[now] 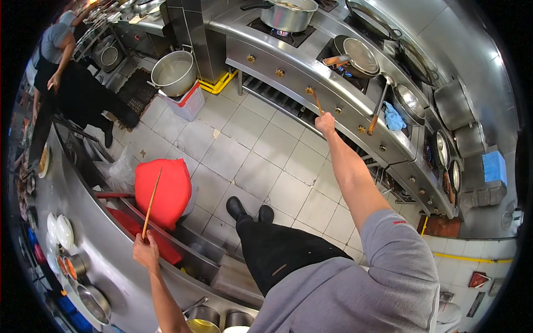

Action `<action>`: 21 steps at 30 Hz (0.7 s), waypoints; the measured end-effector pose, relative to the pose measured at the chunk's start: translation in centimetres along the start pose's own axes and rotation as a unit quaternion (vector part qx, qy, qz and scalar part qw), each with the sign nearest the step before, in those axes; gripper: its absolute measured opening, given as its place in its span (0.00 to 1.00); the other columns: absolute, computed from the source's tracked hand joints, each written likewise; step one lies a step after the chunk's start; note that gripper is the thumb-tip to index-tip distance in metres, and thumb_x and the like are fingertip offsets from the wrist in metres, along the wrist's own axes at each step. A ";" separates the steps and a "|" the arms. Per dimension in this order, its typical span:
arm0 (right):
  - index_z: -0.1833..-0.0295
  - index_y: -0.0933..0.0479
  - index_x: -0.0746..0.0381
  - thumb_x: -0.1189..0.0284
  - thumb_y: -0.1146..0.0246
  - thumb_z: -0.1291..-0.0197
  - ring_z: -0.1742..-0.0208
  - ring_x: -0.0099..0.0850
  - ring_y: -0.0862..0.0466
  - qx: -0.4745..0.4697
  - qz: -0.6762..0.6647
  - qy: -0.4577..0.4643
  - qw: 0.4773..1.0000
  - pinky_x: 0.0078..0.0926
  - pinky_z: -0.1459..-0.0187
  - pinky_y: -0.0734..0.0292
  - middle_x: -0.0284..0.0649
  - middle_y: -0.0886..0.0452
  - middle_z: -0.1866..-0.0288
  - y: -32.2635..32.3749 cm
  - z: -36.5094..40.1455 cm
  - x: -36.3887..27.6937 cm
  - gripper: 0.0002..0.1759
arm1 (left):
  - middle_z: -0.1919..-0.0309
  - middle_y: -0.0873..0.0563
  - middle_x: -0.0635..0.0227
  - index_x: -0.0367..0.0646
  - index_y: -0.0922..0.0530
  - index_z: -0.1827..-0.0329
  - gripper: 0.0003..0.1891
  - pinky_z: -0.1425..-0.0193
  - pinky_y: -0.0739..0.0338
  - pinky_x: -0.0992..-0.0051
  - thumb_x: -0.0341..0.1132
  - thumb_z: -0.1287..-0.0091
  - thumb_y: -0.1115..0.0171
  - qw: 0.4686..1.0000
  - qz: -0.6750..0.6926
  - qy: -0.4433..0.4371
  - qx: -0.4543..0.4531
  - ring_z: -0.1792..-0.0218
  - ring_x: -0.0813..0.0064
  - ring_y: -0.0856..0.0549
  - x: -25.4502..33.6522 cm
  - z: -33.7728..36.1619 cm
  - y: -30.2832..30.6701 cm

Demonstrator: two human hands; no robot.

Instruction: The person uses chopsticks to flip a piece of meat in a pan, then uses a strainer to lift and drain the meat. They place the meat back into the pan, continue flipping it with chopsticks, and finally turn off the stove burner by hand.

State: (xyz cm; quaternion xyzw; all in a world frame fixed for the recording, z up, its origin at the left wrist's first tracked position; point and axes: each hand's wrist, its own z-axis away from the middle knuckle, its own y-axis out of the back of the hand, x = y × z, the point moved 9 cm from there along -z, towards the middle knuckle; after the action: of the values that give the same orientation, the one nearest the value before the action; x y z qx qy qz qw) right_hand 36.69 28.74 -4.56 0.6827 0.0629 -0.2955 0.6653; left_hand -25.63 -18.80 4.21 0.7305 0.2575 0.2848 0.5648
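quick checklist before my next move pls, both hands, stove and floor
1. Right hand closed on its short stick: ok
2. Stick tip touching the stove knob: cannot tell, they overlap in this view
3. Left hand closed on the long stick: ok
4. Flame lit under the large pot: ok
5. Blue cloth kept off the stove: not ok, it lies there against a pan
6. Floor free of objects between shoes and stove: ok
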 end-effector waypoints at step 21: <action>0.57 0.27 0.64 0.69 0.50 0.42 0.59 0.57 0.22 0.088 -0.080 0.041 0.992 0.51 0.57 0.30 0.57 0.21 0.67 4.7 5.5 -0.3 0.12 | 0.82 0.23 0.54 0.40 0.28 0.76 0.19 0.73 0.32 0.57 0.48 0.38 0.45 0.999 0.018 -0.026 0.002 0.77 0.50 0.22 0.4 0.0 0.0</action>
State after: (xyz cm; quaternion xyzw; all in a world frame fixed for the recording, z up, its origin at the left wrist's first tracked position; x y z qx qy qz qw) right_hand 36.96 23.12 0.05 0.7430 0.1178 -0.3241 0.5736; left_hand -25.33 -18.57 4.29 0.7433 0.2297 0.2752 0.5649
